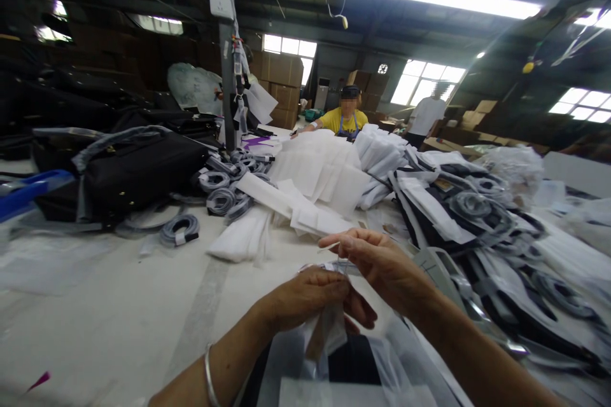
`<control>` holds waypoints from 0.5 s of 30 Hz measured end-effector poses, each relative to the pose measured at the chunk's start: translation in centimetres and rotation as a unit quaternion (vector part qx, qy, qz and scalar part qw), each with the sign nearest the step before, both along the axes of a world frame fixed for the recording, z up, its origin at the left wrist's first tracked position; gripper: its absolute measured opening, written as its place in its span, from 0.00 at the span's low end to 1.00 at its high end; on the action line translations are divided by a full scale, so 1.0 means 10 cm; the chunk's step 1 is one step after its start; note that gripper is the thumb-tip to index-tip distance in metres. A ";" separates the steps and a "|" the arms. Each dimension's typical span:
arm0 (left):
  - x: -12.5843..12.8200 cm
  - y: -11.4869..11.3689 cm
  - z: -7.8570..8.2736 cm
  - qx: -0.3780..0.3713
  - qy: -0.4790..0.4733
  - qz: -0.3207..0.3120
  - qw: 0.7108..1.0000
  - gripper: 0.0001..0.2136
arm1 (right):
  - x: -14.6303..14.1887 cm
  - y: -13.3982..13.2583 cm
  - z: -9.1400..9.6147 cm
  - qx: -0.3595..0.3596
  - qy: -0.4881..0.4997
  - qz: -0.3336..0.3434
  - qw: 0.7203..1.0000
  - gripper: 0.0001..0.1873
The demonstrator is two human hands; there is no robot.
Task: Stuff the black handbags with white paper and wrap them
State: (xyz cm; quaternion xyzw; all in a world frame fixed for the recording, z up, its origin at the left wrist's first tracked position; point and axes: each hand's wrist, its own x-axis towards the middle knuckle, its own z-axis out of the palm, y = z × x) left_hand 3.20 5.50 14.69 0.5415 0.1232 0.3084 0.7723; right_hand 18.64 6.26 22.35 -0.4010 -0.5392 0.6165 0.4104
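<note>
The left hand [305, 296] pinches a clear plastic pouch [334, 331] containing something brown [315, 341], the right hand [375, 261] above it partly curled, hold unclear.

Black bags [138, 168] are piled toward the left edge of the table [133, 331], a purple scrap [38, 383] lies toward its near left corner, a post [228, 89] with socket boxes [221, 1] rises toward its far edge, and a co-worker [351, 121] in a yellow shirt [331, 119] is positioned beyond white sheets [319, 162].
</note>
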 end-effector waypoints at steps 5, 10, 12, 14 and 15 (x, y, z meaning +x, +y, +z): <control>-0.06 0.02 -0.04 0.015 -0.018 0.019 1.000 0.20 | -0.03 -0.01 -0.01 -0.045 0.069 0.022 0.996 0.18; -0.06 0.00 -0.07 0.018 0.030 0.031 0.999 0.19 | -0.09 -0.02 -0.06 -0.029 0.096 0.015 0.995 0.16; -0.08 -0.02 -0.04 0.024 0.049 0.032 0.998 0.21 | -0.09 -0.02 -0.06 -0.033 0.129 0.018 0.991 0.15; -0.15 0.00 -0.01 0.073 0.041 0.037 0.996 0.24 | -0.07 -0.02 -0.03 -0.049 0.135 0.022 0.989 0.15; -0.21 0.03 0.00 0.102 0.035 0.046 0.993 0.27 | -0.04 -0.02 -0.01 -0.055 0.128 0.024 0.990 0.15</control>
